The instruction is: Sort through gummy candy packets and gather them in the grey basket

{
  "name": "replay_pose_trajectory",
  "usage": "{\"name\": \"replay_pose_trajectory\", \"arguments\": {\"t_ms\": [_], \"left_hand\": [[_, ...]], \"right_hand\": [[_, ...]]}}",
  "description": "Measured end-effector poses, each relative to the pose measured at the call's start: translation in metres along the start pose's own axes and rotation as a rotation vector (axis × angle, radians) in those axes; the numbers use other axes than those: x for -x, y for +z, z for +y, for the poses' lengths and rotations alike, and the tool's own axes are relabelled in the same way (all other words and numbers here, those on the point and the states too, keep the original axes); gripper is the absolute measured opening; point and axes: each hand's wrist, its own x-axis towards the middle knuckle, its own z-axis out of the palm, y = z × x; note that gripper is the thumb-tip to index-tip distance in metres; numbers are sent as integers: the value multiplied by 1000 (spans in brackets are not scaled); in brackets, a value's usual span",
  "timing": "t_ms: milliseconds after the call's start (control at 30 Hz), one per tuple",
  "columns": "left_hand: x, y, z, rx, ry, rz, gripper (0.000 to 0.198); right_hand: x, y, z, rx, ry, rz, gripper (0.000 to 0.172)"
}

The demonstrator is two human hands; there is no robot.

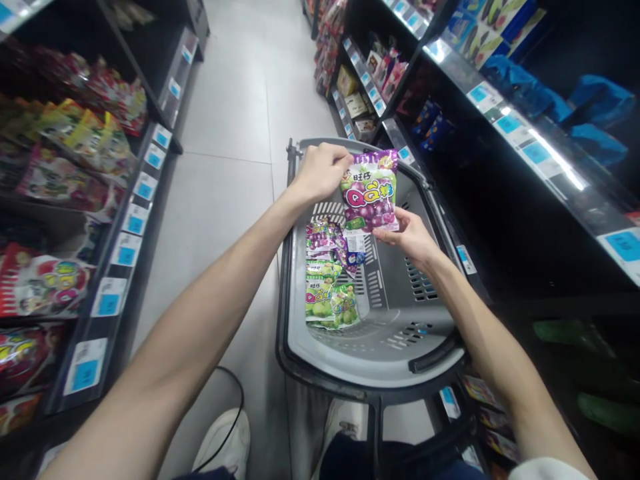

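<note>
I hold a purple candy bag [369, 192] with grape pictures upright over a grey shopping basket [350, 360]. My left hand [320, 171] pinches its top left corner. My right hand [409, 233] grips its lower right corner from below. Inside the basket lie more candy bags: a purple one [325, 237] near the middle and green ones [327, 300] closer to me, all along the left side.
I stand in a shop aisle with a pale tiled floor [235, 133]. Dark shelves with snack packets [75, 140] and blue price tags [126, 250] line the left. Shelves on the right [500, 113] carry boxes and blue bags. My white shoe [225, 440] shows below.
</note>
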Motion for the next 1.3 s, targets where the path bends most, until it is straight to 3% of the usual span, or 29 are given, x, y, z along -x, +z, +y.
{"name": "replay_pose_trajectory", "arguments": {"t_ms": [733,933,1100,1300], "left_hand": [[0,2,-3,-18,31,-4,29],[-2,2,-4,17,73,-30,26],[1,0,1,2,88,-52,37],[3,-1,5,15,89,-52,44]], "right_hand": [[-1,-1,4,35,-29,12,50],[-1,0,10,40,-121,143,42],[1,2,4,56,-187,302,40],[7,6,1,260,-402,440,30]]}}
